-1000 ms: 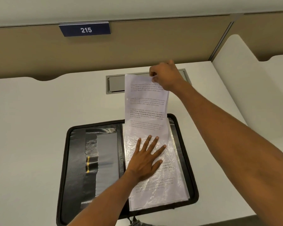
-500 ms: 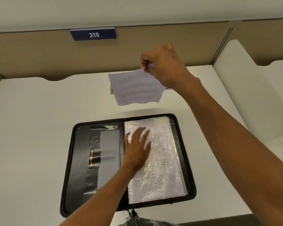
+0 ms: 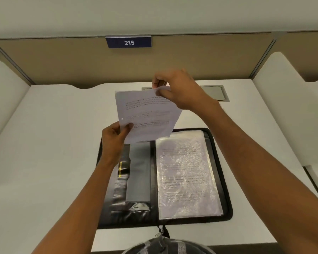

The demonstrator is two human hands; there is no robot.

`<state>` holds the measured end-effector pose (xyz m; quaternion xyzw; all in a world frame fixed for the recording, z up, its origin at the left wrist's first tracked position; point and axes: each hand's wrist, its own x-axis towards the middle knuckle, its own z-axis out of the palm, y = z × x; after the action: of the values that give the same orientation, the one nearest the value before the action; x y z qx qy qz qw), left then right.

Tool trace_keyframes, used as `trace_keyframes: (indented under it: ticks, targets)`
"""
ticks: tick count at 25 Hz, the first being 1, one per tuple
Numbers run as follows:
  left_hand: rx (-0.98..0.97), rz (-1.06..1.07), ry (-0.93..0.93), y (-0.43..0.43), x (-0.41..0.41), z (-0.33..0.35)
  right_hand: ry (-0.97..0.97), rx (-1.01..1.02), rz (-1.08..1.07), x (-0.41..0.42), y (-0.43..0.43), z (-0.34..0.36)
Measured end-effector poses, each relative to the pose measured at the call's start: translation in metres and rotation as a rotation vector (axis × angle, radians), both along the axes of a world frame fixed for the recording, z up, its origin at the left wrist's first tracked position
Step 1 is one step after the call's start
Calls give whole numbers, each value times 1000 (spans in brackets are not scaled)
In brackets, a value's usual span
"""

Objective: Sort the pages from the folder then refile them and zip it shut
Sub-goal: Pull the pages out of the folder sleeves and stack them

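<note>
A white printed sheet of paper (image 3: pixel 147 116) is held in the air above the far edge of an open black zip folder (image 3: pixel 226 195), which lies flat on the white desk (image 3: pixel 53 143). The sheet's top right corner is pinched by the right hand (image 3: pixel 178 90), and its lower left edge is gripped between thumb and fingers of the left hand (image 3: pixel 114 136). Crinkled clear plastic sleeves holding printed pages (image 3: pixel 187 176) are seen on the folder's right half. A blue plate marked 215 (image 3: pixel 128 42) is fixed to the beige partition behind.

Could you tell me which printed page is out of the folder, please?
The bare page held by the left hand and right hand; the sleeved pages lie in the folder.
</note>
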<state>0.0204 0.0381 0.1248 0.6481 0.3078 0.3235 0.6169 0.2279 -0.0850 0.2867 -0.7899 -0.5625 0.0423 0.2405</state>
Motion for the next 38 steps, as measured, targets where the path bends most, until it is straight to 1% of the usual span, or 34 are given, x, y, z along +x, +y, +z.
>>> trace_keyframes:
  ticks: [2,4,6,7,9,10,11,15,17,20,21,29,30,31,32,33,35,36,38]
  targets:
    - [-45,12,-1,13,-18,2,176,116,-55,2,5,-15]
    - [-55,43,31,29,-37,-1,313,160,-193,1,3,-50]
    - [-99,74,47,44,-59,-8,537,121,-343,-19,-2,-102]
    - [-124,85,54,51,-71,-11,676,83,-374,-36,-3,-129]
    - [-172,106,87,63,-94,-19,945,27,-379,-74,2,-177]
    - [-188,110,112,69,-105,-23,1031,17,-373,-93,8,-195]
    - [-195,109,139,76,-116,-27,1078,20,-376,-111,16,-209]
    - [-208,119,227,102,-158,-45,1138,30,-469,-168,45,-235]
    - [-216,146,288,116,-178,-54,1175,-5,-460,-190,61,-243]
    - [-250,212,386,139,-203,-67,1139,-78,-447,-213,84,-251]
    - [-233,222,424,148,-211,-72,1127,-102,-451,-221,93,-251]
    - [32,331,769,178,-245,-97,1008,-185,-452,-268,136,-265]
    - [110,337,813,178,-246,-100,998,-186,-448,-270,139,-268]
    - [229,327,858,178,-246,-105,990,-186,-440,-273,142,-269]
    - [363,285,889,175,-245,-109,978,-187,-433,-275,145,-271]
    - [463,201,886,170,-241,-113,962,-192,-430,-276,148,-271]
    - [507,-23,874,155,-230,-123,938,-202,-431,-278,152,-274]
    - [519,-109,914,148,-225,-130,930,-206,-428,-279,155,-275]
    - [551,-181,1019,138,-221,-143,893,-212,-418,-281,157,-277]
